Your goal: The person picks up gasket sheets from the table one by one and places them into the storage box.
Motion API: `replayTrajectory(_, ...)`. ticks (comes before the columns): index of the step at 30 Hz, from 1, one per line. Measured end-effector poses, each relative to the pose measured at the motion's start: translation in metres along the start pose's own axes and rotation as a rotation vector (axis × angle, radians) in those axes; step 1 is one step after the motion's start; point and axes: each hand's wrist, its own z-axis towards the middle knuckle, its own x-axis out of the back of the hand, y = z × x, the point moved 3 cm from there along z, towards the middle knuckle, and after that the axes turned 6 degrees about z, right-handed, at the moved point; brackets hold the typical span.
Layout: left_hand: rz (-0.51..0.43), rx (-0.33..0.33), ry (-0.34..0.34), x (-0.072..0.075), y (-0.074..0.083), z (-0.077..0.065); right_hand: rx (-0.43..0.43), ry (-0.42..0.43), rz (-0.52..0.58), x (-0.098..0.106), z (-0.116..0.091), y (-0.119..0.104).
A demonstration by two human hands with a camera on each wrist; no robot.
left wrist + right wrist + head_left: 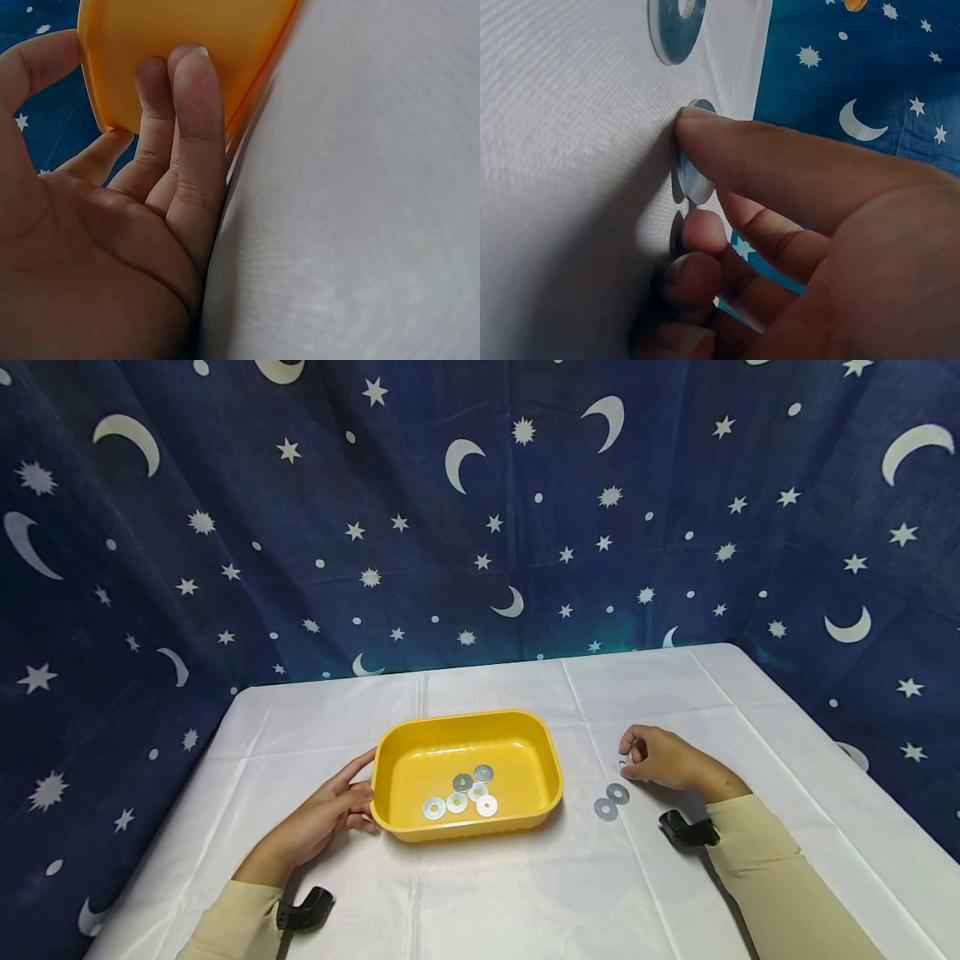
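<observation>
Across your white-clothed table (pixel 480 893), work looks past halfway. The yellow plastic tray (pixel 480 829) stands near the middle, your left hand (pixel 326 817) resting loosely spread fingers against its left end. To its right, your right hand (pixel 670 764) pinches 1 metal washer (pixel 697 180); 6 washers (pixel 472 795) already lie inside the tray, leaving 2 loose washers (pixel 612 798) on the table.

Six flat, silvery washers (pixel 487 806) lie on the floor of an upright yellow, round-cornered tray (pixel 474 832). Two more washers (pixel 606 810) rest flat, close together, on the white-covered tabletop (pixel 510 893) to its right. Just beyond them, right-hand fingers (pixel 772 234) pinch another washer (pixel 699 184) by its edge.
</observation>
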Motion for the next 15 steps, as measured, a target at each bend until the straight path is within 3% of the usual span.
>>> replayTrajectory(10, 0.008, 0.001, 0.007, 0.0009, -0.0003, -0.0008, 0.083, -0.006, 0.046, -0.0005, -0.0003, -0.0050)
replayTrajectory(15, 0.004, -0.006, -0.005, 0.0010, -0.0003, -0.0011, 0.045, -0.024, 0.136, -0.0027, 0.0007, -0.0053)
